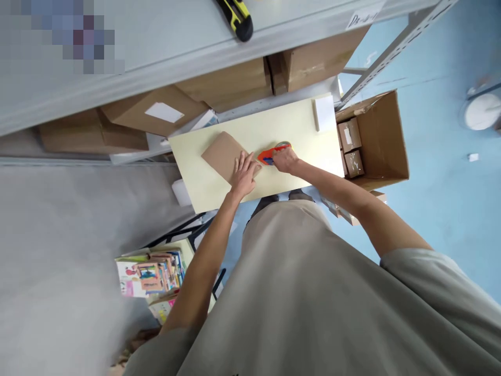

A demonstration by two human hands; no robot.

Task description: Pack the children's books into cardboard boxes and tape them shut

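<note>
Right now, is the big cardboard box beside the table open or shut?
Open: the cardboard box has flaps spread, and small parcels show inside.

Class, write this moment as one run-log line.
left hand: flat on brown parcel | right hand: grips orange tape dispenser at parcel edge | surface: pale table | open carton beside

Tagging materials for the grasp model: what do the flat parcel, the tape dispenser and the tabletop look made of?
Flat parcel: matte brown cardboard, dull even tone. Tape dispenser in the right hand: probably plastic, bright orange. Tabletop: smooth pale-yellow board, maybe laminate; unclear.
</note>
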